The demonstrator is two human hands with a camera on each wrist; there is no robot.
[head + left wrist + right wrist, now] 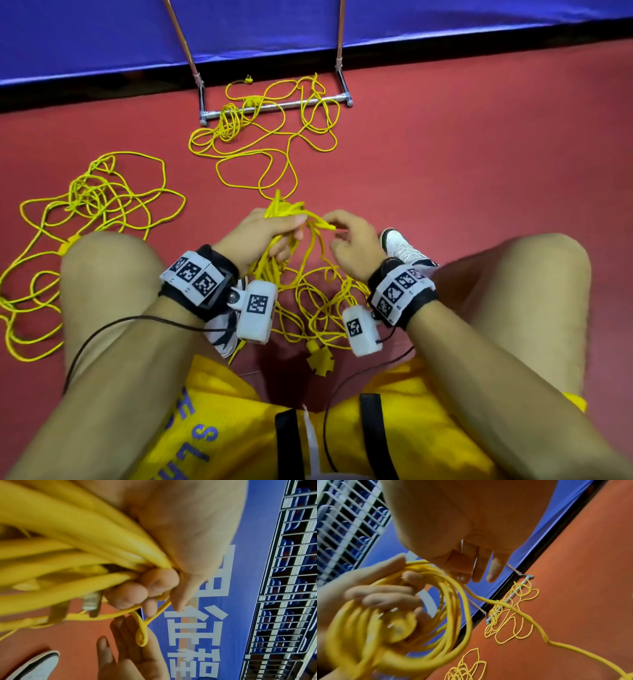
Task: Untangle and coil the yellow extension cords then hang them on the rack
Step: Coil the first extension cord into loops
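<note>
Red sports flooring (479, 154) runs up to a blue padded barrier (102, 34), and the person sits on it with knees spread. The left hand (260, 236) has its fingers (135, 592) curled tight round a bundle of coiled yellow cord (284, 212), many turns gathered in the fist. The right hand (352, 240) sits just beside it, fingers loosely bent; a short bight of cord (141, 634) lies across its fingers in the left wrist view, but whether it pinches that bight I cannot tell.

From the fist the coil hangs toward the lap, its plane roughly upright, its long axis running from the fist down toward the body. One free strand (530, 620) leads away from the hands over the floor. A yellow plug (318, 359) lies between the legs amid slack loops.

Farther out, a second tangle (96, 195) lies on the floor beyond the left knee, and a third (260, 137) is draped over the foot bar of the metal rack (274, 106) near the barrier.

The cord looks light, limp and springy, likely to slip turn by turn if the fist loosens. The best hold is probably round all turns at one point, with the other hand feeding slack.
</note>
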